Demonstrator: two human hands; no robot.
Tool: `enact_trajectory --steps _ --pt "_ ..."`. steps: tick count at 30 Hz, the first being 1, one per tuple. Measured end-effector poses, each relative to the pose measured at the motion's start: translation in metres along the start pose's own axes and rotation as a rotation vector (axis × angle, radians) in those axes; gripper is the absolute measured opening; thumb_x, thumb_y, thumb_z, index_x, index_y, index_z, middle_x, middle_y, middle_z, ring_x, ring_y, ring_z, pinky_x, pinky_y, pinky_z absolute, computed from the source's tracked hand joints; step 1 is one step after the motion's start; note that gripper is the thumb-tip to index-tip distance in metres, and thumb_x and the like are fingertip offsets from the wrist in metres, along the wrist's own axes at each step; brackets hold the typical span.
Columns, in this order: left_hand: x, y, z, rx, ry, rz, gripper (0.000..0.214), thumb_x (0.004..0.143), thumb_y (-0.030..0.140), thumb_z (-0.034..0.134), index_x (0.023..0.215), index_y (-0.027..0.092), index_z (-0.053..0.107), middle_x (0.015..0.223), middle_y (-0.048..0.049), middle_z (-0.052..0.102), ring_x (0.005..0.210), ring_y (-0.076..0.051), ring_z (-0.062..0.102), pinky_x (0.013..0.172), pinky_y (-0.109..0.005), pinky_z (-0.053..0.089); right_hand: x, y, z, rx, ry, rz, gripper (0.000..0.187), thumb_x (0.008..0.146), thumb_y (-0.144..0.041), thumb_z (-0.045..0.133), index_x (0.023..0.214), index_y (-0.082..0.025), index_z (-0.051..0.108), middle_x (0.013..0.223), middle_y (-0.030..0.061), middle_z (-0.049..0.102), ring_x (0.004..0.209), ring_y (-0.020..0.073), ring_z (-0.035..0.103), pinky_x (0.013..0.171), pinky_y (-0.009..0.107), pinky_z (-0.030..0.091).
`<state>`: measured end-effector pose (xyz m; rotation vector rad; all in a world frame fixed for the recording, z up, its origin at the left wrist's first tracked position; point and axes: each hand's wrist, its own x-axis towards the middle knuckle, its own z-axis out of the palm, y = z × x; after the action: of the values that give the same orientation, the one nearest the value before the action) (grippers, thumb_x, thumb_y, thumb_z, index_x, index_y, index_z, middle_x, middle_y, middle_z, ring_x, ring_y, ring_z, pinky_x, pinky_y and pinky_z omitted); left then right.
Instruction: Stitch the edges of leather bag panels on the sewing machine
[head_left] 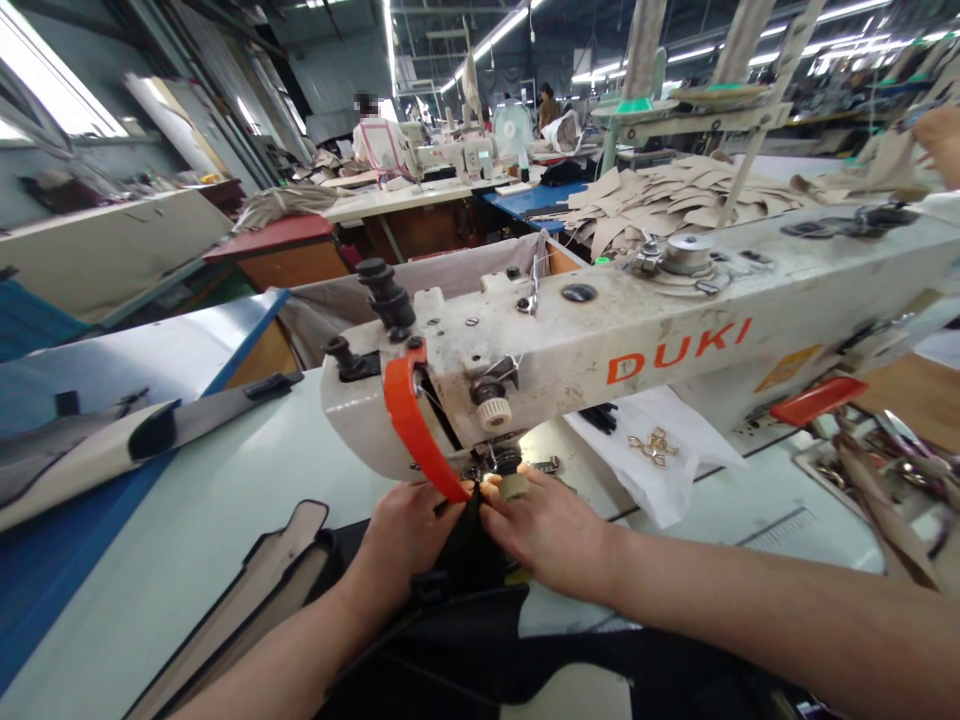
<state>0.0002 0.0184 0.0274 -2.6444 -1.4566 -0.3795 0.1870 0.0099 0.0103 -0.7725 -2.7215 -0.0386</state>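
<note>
Below the needle of a white sewing machine [540,345], both hands work at a piece of black fabric [469,545]. My left hand [405,530] is closed on the fabric's left side, some fingertips hidden behind the orange guard [420,430]. From the right, my right hand [551,530] pinches the same fabric close to the presser foot, its fingers bent. A tan band [514,487] wraps one of its fingers. More black material spreads over my lap, with a beige patch [570,695] showing at the bottom. The needle tip and stitch line cannot be made out.
Beige pieces with black edging [277,560] lie left on the table. Right of the needle, a white plastic sheet [675,490] bears metal rings [652,447]. Beige cut pieces [675,200] are heaped behind the machine. Another person's hand [941,140] shows at the right edge.
</note>
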Motion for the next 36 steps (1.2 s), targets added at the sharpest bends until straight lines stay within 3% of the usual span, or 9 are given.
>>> enact_trajectory --steps 5,11,15,18,26,36 --pt "0.001 0.003 -0.004 -0.073 -0.009 -0.044 0.028 0.085 0.019 0.042 0.075 0.021 0.068 0.074 -0.0024 0.073 0.069 -0.018 0.068 0.063 -0.026 0.053 0.0 -0.001 -0.002 -0.008 -0.015 0.009 0.01 0.086 -0.014 0.048 0.087 -0.012 0.058 0.091 0.0102 0.061 0.083 0.0215 0.053 0.079 0.035 0.04" --pt "0.001 0.005 -0.026 -0.144 -0.122 0.146 0.03 0.09 0.02 0.037 0.092 0.019 0.067 0.097 -0.0059 0.071 0.092 -0.017 0.065 0.087 -0.031 0.051 -0.004 -0.008 -0.007 -0.031 -0.002 -0.017 0.013 0.088 -0.016 0.048 0.093 -0.011 0.059 0.105 0.0116 0.06 0.093 0.0215 0.054 0.083 0.034 0.041" --pt "-0.006 0.005 -0.024 -0.064 -0.162 0.172 0.032 0.089 0.015 0.035 0.103 0.012 0.063 0.107 -0.0098 0.068 0.101 -0.017 0.062 0.093 -0.031 0.048 -0.008 -0.011 -0.009 -0.038 -0.002 -0.055 0.016 0.087 -0.018 0.052 0.098 -0.01 0.059 0.107 0.0107 0.06 0.1 0.0216 0.053 0.085 0.033 0.041" --pt "-0.012 0.005 -0.017 -0.019 -0.14 0.174 0.035 0.088 0.012 0.033 0.109 0.008 0.061 0.112 -0.0119 0.066 0.106 -0.017 0.06 0.095 -0.03 0.046 -0.008 -0.011 -0.008 -0.045 0.008 -0.054 0.016 0.088 -0.017 0.051 0.1 -0.01 0.059 0.109 0.0111 0.06 0.101 0.0211 0.053 0.086 0.033 0.041" --pt "-0.014 0.006 -0.012 -0.017 -0.156 0.115 0.035 0.09 0.016 0.033 0.113 0.012 0.059 0.114 -0.0095 0.065 0.108 -0.016 0.058 0.096 -0.03 0.046 -0.009 -0.009 -0.004 -0.055 0.007 -0.06 0.018 0.09 -0.018 0.047 0.101 -0.01 0.059 0.115 0.0113 0.059 0.104 0.0204 0.053 0.09 0.033 0.04" --pt "-0.01 0.014 -0.014 0.077 -0.116 0.218 0.028 0.087 0.01 0.037 0.098 0.012 0.063 0.102 -0.0094 0.068 0.1 -0.018 0.06 0.093 -0.03 0.046 -0.009 -0.01 -0.004 -0.046 0.022 -0.034 0.016 0.09 -0.016 0.047 0.099 -0.011 0.06 0.112 0.0099 0.061 0.102 0.0204 0.053 0.089 0.033 0.041"
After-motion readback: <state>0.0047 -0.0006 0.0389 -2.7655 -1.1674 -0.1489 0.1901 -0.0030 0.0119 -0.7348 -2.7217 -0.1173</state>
